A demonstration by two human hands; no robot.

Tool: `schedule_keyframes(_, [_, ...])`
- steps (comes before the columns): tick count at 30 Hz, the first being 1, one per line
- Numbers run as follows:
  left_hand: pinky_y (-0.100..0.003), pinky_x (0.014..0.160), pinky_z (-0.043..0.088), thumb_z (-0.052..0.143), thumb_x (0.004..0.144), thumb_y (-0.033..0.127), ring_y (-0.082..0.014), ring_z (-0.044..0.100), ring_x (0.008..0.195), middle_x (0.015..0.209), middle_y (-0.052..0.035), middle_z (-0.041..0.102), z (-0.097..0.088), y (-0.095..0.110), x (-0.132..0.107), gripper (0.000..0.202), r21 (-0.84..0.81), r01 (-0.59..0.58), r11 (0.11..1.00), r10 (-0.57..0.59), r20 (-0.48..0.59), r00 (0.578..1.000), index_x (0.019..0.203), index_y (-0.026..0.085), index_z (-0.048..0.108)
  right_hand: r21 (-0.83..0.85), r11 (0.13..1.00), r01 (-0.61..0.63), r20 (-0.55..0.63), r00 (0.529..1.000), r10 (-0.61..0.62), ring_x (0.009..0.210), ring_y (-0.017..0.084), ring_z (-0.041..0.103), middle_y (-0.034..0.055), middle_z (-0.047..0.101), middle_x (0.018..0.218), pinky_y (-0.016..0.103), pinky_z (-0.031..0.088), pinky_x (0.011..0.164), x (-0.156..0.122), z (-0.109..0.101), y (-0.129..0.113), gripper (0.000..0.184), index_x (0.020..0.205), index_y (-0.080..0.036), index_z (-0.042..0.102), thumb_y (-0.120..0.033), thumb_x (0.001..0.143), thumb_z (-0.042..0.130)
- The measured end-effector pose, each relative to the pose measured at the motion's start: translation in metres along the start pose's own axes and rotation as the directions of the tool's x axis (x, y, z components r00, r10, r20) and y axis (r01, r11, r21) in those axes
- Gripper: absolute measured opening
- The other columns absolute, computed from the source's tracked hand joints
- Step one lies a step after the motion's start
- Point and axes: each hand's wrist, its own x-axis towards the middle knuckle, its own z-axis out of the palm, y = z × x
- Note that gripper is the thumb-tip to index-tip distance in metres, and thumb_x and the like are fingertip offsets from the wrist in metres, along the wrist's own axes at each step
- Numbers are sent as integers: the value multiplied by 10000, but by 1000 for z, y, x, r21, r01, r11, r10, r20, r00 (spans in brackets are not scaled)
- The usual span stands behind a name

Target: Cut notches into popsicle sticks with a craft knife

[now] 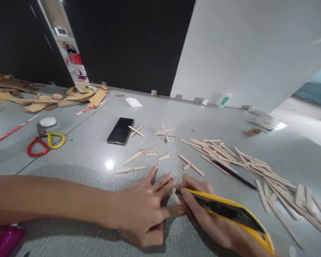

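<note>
My right hand [203,210] grips a yellow and black utility knife [230,212], its tip at a small wooden craft stick [176,197] on the table. With fingers spread, my left hand [149,207] lies over the table, its fingertips around that same stick and partly hiding it. How firmly it presses cannot be seen. Just beyond the hands are several cut stick pieces [149,154] and a longer stick with a short piece against it [192,165]. Farther off, two crossed sticks [136,131] touch the phone's edge, beside a star-shaped stick assembly [165,133].
A phone [120,131] lies behind the pieces. Loose craft sticks [256,169] spread along the right, with a slim black tool [234,174] among them. Scissors [45,141], a striped pencil [13,131] and cardboard scraps [42,100] are at left. A cabinet wall [230,53] backs the table.
</note>
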Motion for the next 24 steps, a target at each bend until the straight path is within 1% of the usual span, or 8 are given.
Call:
schedule_keyframes(3, [-766,1216,327,546,1028,473,-554,399,1555,1632,-413,407,4,-1,-1,779,22,-29,999,29,-33,999,1694,131,330,38,997,-68,23,997,68,592,195,603,-47,568,554,359,523,675,-2,3,1,493,763,-294,468,-528,1168,313])
schedule_keyframes(6, [-713,1242,329,574,1014,478,-540,403,1559,1636,-401,415,6,-2,-3,811,40,-40,998,42,-52,998,1694,122,312,39,996,-83,4,997,83,556,192,563,-46,568,578,388,515,684,-2,5,-1,494,778,-291,490,-572,1149,323])
schedule_keyframes(9, [-707,1241,331,578,1010,470,-543,414,1552,1641,-390,420,7,-2,-2,807,52,-41,998,45,-70,997,1692,123,321,21,998,-64,-30,997,65,618,213,582,-23,589,632,418,509,720,0,5,-4,493,774,-290,507,-590,1127,336])
schedule_keyframes(13, [-700,1236,343,567,1012,432,-528,440,1544,1636,-368,449,7,-2,-1,784,43,-28,999,32,-86,996,1698,134,333,-4,1000,-26,-50,998,26,646,214,596,-15,622,679,405,507,713,2,6,-6,470,771,-287,508,-561,1125,365])
schedule_keyframes(17, [-693,1240,347,555,1023,424,-513,440,1551,1645,-350,451,7,-2,-2,765,38,-34,999,37,-89,995,1702,137,349,-34,999,7,-87,996,-10,683,223,635,-7,650,705,390,525,707,0,8,-5,393,787,-291,518,-476,1117,410])
schedule_keyframes(21, [-657,1255,346,580,1009,421,-507,450,1546,1639,-354,454,7,-2,-1,775,43,-38,998,42,-102,994,1693,121,370,-48,997,53,-102,993,-57,742,234,687,25,715,803,388,570,739,-2,9,-2,291,883,-298,571,-438,1102,440])
schedule_keyframes(22, [-665,1253,345,581,1010,423,-509,451,1545,1638,-354,454,6,-2,-1,774,42,-34,999,38,-99,994,1692,122,374,-50,997,67,-97,993,-71,759,237,702,32,731,830,389,581,753,-2,8,-1,273,904,-300,579,-438,1098,446])
schedule_keyframes(24, [-724,1232,339,568,1022,435,-524,452,1539,1636,-355,456,4,-1,0,758,39,-21,999,24,-94,995,1692,132,380,-61,994,91,-81,992,-96,783,242,723,42,757,883,391,592,758,-2,7,2,231,933,-303,583,-433,1088,472])
